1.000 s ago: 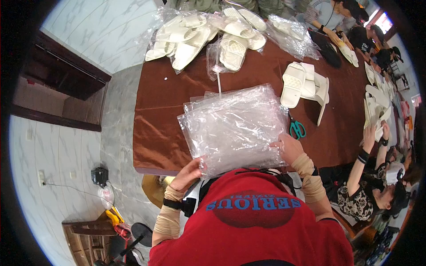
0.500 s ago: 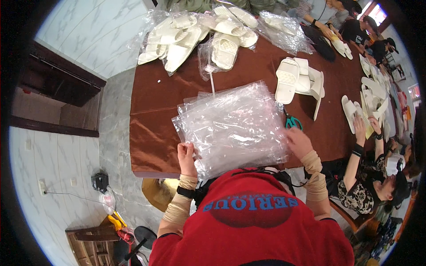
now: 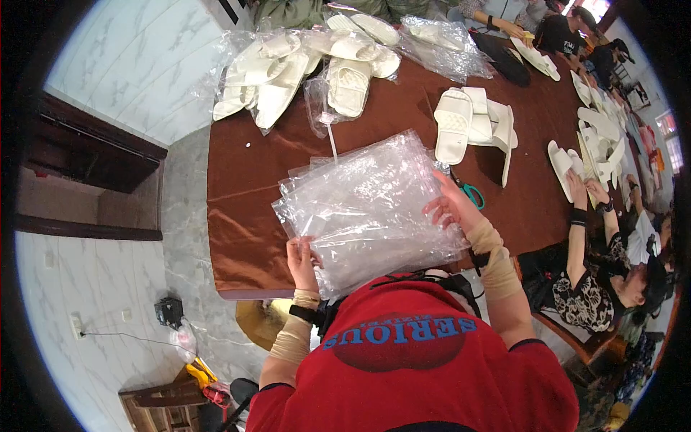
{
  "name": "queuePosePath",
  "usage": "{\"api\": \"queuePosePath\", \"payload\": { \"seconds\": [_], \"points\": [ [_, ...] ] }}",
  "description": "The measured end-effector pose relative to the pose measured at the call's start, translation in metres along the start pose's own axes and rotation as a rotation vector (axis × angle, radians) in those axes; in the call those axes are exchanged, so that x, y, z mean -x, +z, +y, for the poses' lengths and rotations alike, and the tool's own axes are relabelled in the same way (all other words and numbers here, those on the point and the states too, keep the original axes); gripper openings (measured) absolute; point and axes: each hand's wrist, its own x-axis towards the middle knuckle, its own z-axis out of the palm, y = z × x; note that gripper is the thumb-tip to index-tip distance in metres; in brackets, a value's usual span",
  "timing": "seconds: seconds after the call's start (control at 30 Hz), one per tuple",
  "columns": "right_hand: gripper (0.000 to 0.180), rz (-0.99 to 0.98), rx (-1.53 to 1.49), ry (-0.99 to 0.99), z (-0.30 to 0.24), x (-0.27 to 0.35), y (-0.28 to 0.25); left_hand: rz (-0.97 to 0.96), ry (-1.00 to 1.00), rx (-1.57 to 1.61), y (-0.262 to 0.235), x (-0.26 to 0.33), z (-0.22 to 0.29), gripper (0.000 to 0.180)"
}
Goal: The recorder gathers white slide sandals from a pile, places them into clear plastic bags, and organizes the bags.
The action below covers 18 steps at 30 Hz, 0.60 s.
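A loose stack of clear plastic bags (image 3: 367, 209) lies on the brown-covered table in front of me. At the stack's left edge my left hand (image 3: 302, 263) is closed, with fingers and thumb on the plastic. My right hand (image 3: 459, 205) rests over the right edge of the bags, its fingers apart. Just beyond that hand lie scissors with teal handles (image 3: 471, 194), partly hidden. Farther right, several unwrapped white slippers (image 3: 453, 126) stand together, some tipped on their sides.
White slippers in clear bags (image 3: 281, 79) are heaped at the far left of the brown tablecloth (image 3: 248, 191). A white strip (image 3: 332, 140) lies beyond the stack. On the right, a co-worker's hands (image 3: 579, 191) handle white slippers (image 3: 561, 169). Other people sit farther along.
My right hand has moved from the lower right edge of the bags up onto their right side, fingers spreading. My left hand stays at the left edge. The whole view has shifted slightly.
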Motion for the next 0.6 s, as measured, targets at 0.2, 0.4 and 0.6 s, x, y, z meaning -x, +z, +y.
{"api": "queuePosePath", "payload": {
  "seconds": [0.2, 0.4, 0.6],
  "points": [
    [0.054, -0.024, 0.274, -0.503, 0.051, -0.098, -0.036, -0.140, -0.117, 0.058, 0.008, -0.002, -0.002, 0.022],
    [0.041, 0.333, 0.179, -0.644, 0.018, -0.111, -0.037, -0.012, -0.023, -0.201, 0.003, -0.011, -0.018, 0.017],
    [0.054, 0.015, 1.302, -1.065, 0.020, -0.023, 0.091, 0.098, -0.066, -0.182, 0.004, -0.005, -0.009, 0.022]
  ]
}}
